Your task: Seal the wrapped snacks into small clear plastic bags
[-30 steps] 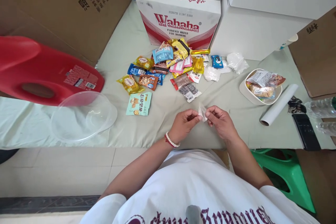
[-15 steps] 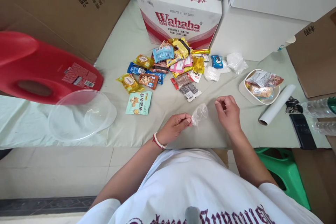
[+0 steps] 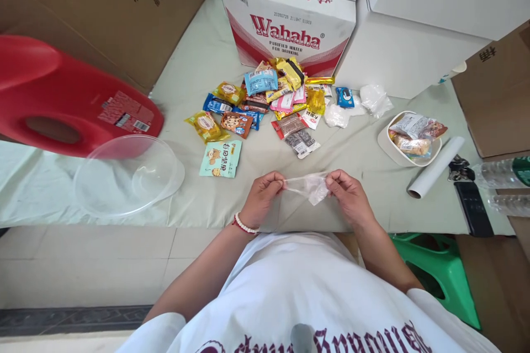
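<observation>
Between my two hands a thin clear plastic food cover [image 3: 317, 188] is stretched sideways, above the near part of the table. My left hand [image 3: 264, 194] pinches its left end, where the film is drawn into narrow strands. At the crumpled right end, my right hand [image 3: 346, 192] has thumb and fingers closed on it. Beyond my hands lies a heap of wrapped snacks [image 3: 260, 100]. A mint-green snack packet [image 3: 221, 159] is nearest my left hand. Crumpled clear plastic [image 3: 336, 116] lies to the right of the heap, with a small blue packet [image 3: 344, 97] beside it.
At left, a clear plastic bowl [image 3: 124, 176] stands before a red jug [image 3: 78, 105]. A Wahaha carton [image 3: 285, 27] backs the heap. On the right are a white container [image 3: 387, 149] of snacks, a white roll [image 3: 434, 168], keys [image 3: 460, 168], a black phone [image 3: 472, 208] and plastic bottles [image 3: 501, 174].
My right hand has come in leftward and gripped the clear cover, which my left hand alone held before. My left hand has shifted slightly left, and the cover is now pulled out between them.
</observation>
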A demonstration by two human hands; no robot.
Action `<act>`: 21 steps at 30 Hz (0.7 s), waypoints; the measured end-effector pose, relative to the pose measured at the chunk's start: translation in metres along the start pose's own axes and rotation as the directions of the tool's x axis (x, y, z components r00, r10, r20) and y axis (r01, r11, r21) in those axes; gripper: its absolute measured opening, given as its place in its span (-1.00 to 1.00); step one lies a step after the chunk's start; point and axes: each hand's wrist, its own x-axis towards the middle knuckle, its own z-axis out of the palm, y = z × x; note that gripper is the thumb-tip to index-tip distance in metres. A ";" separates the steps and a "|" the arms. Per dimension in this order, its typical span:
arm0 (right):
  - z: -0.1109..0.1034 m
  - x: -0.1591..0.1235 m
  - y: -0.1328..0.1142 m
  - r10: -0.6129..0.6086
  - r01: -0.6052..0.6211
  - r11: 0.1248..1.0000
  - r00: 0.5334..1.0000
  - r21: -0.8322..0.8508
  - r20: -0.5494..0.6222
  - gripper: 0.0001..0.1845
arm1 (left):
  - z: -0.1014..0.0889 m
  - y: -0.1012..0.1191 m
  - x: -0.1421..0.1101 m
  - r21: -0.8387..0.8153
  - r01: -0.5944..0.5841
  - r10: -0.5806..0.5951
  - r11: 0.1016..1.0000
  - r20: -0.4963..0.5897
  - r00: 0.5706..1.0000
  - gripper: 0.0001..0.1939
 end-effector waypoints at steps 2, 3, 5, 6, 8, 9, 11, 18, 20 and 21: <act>-0.003 -0.005 0.006 0.016 -0.016 1.000 1.000 -0.017 0.006 -0.70 | -0.002 0.000 -0.003 -0.059 0.026 -0.026 0.998 -0.003 1.000 -0.79; -0.003 -0.007 0.008 0.006 -0.006 0.999 1.000 -0.044 0.007 -0.69 | -0.001 0.001 -0.004 -0.048 0.037 -0.038 0.998 -0.014 0.999 -0.79; 0.000 -0.011 0.008 -0.041 0.044 0.990 0.999 -0.134 0.031 -0.71 | 0.003 0.004 -0.008 0.096 0.015 -0.010 0.995 -0.059 0.998 -0.71; 0.002 -0.012 0.006 -0.075 0.085 0.978 0.995 -0.189 0.060 -0.72 | 0.007 0.006 -0.009 0.215 -0.025 0.044 0.976 -0.084 0.996 -0.59; 0.007 -0.013 -0.001 -0.160 0.193 0.935 0.978 -0.298 0.134 -0.75 | 0.015 0.009 -0.008 0.442 -0.115 0.177 0.890 -0.103 0.979 -0.32; 0.010 -0.014 -0.006 -0.207 0.257 0.903 0.963 -0.343 0.175 -0.77 | 0.019 0.010 -0.005 0.511 -0.135 0.216 0.849 -0.104 0.971 -0.25; 0.014 -0.015 -0.016 -0.287 0.369 0.835 0.925 -0.407 0.249 -0.82 | 0.026 0.009 0.006 0.544 -0.109 0.199 0.832 -0.110 0.974 -0.36; -0.001 -0.029 -0.005 -0.290 0.305 0.865 0.952 -0.399 0.099 -0.84 | 0.034 -0.003 0.033 0.019 0.121 -0.116 0.993 -0.159 0.980 -0.79; -0.011 -0.032 0.007 -0.181 0.166 0.940 0.983 -0.298 -0.021 -0.79 | 0.032 -0.005 0.031 -0.145 0.198 -0.215 0.969 -0.114 0.970 -0.74; -0.018 -0.033 0.011 -0.130 0.110 0.964 0.989 -0.243 -0.067 -0.77 | 0.030 -0.005 0.029 -0.191 0.231 -0.249 0.954 -0.079 0.965 -0.70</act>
